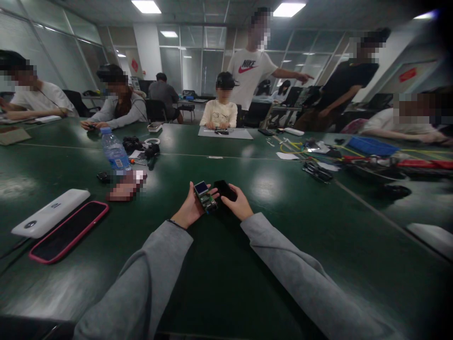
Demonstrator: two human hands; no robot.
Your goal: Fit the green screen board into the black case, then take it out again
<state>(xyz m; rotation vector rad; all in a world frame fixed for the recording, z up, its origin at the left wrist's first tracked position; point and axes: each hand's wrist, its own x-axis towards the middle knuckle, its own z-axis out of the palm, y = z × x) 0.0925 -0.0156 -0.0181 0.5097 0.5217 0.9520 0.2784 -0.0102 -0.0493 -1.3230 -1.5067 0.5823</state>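
While the left hand pinches a small circuit board by its edges, the right hand closes around a black casing just beside it, both above the green table. Stiff, light and probably fragile, the board seems best held by its rims, off the little screen; the dim view hides detail. A water bottle and pink-cased phone lie well left.

Before you: two hands, your left hand and right hand; one circuit board; one black cover; one water bottle; one white power bank; one pink-cased phone; seven other people at or beside the table.
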